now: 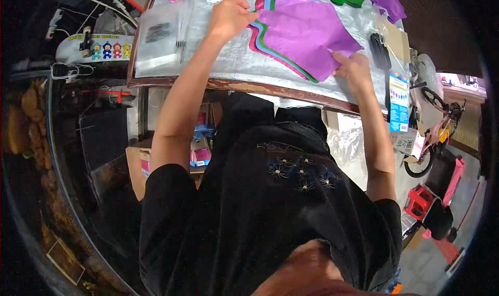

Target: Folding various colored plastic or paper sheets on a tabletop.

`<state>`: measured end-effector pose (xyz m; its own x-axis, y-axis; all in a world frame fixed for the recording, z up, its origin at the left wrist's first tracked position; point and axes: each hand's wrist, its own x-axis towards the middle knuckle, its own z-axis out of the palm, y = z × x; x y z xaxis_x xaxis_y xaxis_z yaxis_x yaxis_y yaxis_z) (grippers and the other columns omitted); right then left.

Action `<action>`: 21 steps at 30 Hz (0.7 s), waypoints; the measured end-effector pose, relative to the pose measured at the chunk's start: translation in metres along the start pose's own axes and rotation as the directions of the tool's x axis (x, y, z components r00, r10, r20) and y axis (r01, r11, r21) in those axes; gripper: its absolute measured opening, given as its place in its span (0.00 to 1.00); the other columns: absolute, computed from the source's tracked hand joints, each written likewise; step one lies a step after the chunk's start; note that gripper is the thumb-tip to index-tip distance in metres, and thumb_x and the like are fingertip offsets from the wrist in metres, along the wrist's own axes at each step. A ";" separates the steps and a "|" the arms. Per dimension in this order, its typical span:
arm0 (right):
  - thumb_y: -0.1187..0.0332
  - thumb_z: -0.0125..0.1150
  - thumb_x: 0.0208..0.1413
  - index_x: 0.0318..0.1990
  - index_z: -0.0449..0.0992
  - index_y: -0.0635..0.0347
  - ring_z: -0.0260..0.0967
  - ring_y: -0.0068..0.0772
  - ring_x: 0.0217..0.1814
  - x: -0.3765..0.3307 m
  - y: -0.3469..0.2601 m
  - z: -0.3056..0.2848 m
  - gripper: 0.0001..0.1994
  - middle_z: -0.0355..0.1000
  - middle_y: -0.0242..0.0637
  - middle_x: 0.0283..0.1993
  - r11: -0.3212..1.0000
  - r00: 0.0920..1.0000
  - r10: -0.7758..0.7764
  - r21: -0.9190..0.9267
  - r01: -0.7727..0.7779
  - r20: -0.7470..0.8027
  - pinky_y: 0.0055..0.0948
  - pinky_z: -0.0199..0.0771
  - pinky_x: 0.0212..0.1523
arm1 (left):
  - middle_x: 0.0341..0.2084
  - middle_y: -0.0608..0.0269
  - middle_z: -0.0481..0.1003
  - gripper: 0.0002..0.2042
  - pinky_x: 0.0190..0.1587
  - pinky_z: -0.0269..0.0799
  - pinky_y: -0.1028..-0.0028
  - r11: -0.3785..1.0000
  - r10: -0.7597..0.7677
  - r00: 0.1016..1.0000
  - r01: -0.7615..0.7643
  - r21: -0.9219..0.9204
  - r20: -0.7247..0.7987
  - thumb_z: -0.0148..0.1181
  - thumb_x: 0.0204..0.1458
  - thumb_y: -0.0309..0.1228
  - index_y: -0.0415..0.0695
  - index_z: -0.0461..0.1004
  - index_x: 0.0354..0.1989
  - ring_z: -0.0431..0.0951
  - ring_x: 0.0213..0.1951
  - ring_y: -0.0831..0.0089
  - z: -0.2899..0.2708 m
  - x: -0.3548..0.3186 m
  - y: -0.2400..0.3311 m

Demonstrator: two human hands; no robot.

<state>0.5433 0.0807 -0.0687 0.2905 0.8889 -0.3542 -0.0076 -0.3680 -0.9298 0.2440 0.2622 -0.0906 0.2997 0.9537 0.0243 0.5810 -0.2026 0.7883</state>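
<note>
Left hand (pixel 231 16) grip on purple sheet (pixel 306 33), lower sheets mostly hidden

Left hand (pixel 231 16): pinching purple sheet's (pixel 306 36) edge, at 11 o'clock.
Right hand (pixel 354 69): gripping its 4 o'clock corner.
Bench (pixel 228 62): silver-covered.

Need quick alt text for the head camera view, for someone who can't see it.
Both bare hands rest on a stack of coloured felt sheets, purple on top: left hand at its upper corner, right hand at its lower corner. The stack lies on a silver-covered table beside clear plastic bags.
</note>
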 end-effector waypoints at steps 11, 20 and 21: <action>0.69 0.67 0.58 0.40 0.78 0.74 0.77 0.29 0.28 -0.004 0.001 -0.004 0.12 0.79 0.43 0.34 0.996 1.000 -0.018 0.088 0.019 -0.014 0.26 0.79 0.26 | 0.34 0.52 0.81 0.22 0.42 0.79 0.67 0.992 0.113 0.984 -0.102 -0.077 0.141 0.78 0.42 0.36 0.37 0.80 0.43 0.83 0.38 0.65 -0.038 -0.068 0.016; 0.63 0.71 0.57 0.41 0.76 0.72 0.78 0.37 0.30 -0.006 -0.019 -0.034 0.17 0.78 0.51 0.35 0.765 0.968 -0.169 -0.644 0.011 -0.183 0.31 0.75 0.26 | 0.37 0.50 0.80 0.25 0.40 0.80 0.67 0.924 0.383 0.923 -0.382 0.025 -0.043 0.78 0.41 0.30 0.35 0.77 0.47 0.82 0.35 0.63 0.003 -0.096 0.003; 0.63 0.71 0.56 0.42 0.75 0.71 0.77 0.41 0.34 -0.003 -0.010 -0.033 0.18 0.77 0.52 0.38 0.676 0.918 -0.357 -0.726 0.125 -0.175 0.33 0.76 0.30 | 0.36 0.49 0.79 0.23 0.39 0.79 0.65 0.933 0.355 0.933 -0.357 -0.032 -0.065 0.78 0.41 0.29 0.35 0.77 0.46 0.82 0.36 0.60 0.007 -0.097 0.005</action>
<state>0.5738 0.0725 -0.0554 0.4366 0.8993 0.0244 0.7258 -0.3361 -0.6002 0.2232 0.1672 -0.0928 0.4368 0.8319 0.3422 0.4106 -0.5229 0.7470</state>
